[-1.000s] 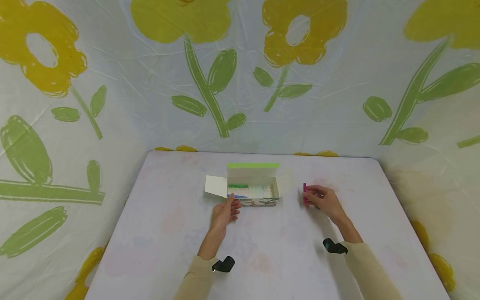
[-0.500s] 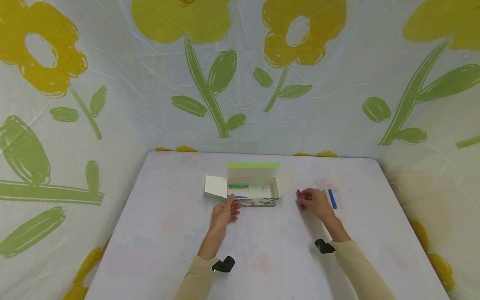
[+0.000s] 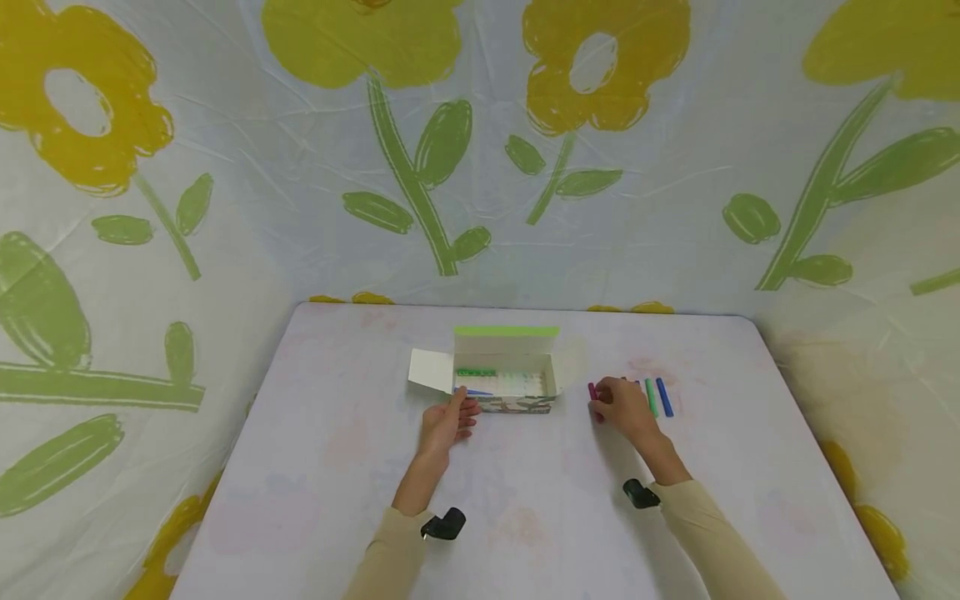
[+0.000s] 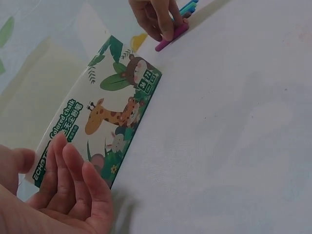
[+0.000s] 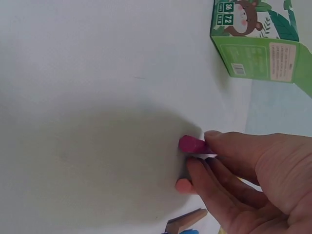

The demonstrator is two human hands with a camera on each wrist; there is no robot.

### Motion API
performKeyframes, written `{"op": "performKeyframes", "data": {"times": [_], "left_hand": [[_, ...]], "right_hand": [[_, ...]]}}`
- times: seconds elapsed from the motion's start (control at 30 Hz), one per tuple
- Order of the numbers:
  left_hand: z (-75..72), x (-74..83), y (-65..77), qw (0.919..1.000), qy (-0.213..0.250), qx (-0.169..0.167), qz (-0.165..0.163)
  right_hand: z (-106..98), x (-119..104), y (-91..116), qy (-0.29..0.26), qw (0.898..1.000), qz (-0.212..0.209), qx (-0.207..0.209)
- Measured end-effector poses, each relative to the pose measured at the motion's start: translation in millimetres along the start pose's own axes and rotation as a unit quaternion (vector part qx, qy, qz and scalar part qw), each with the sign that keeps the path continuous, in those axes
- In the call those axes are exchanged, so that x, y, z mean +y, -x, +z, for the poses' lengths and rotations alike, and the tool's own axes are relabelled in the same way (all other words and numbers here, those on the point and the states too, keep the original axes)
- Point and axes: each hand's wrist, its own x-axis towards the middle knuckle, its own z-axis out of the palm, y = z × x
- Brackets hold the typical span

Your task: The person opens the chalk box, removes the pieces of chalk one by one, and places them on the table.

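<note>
My right hand (image 3: 628, 410) pinches a magenta chalk stick (image 5: 191, 145) between thumb and fingers, low over the table right of the chalk box (image 3: 517, 407). Beside it in the right wrist view lies an orange chalk stick (image 5: 184, 185), partly behind the fingers. Green (image 3: 651, 398) and blue (image 3: 665, 397) chalk sticks lie further right on the table. The box stands with its lid raised. My left hand (image 3: 446, 423) holds its front left part, thumb at the rim and loosely bent fingers before the printed front panel (image 4: 114, 117).
Inside the box are a green strip (image 3: 477, 372), pale chalk sticks (image 3: 517, 383) and a blue stick (image 3: 476, 392). A white side flap (image 3: 431, 370) sticks out left. A brown chalk stick (image 5: 185, 220) shows low in the right wrist view. Flowered cloth (image 3: 645, 200) hangs behind the table.
My right hand has moved left and slightly down with the magenta chalk, uncovering the green and blue chalk sticks behind it. My left hand has stayed at the box.
</note>
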Motion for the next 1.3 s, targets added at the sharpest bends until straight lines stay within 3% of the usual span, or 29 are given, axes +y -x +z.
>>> {"op": "performKeyframes", "data": {"times": [0.23, 0.37, 0.87, 1.07, 1.3], "left_hand": [[1.1, 3.5, 1.6, 1.0000, -0.003, 0.000, -0.006], [1.9, 2.6, -0.6, 1.0000, -0.002, 0.001, -0.001], [1.3, 4.5, 0.2, 1.0000, 0.000, 0.004, -0.006], [0.5, 2.0, -0.7, 0.9999, -0.002, 0.010, -0.008], [2.4, -0.7, 0.0, 0.9999, 0.002, 0.010, 0.003]], "right_hand": [[-6.9, -0.4, 8.8, -0.035, 0.999, -0.028, 0.012], [-17.4, -5.4, 13.5, -0.055, 0.997, -0.050, 0.039], [-63.2, -70.0, 15.3, -0.094, 0.983, -0.103, 0.116], [-61.1, -97.7, 13.3, -0.130, 0.978, -0.139, 0.087], [-35.9, -113.5, 6.6, -0.126, 0.968, -0.209, 0.051]]}}
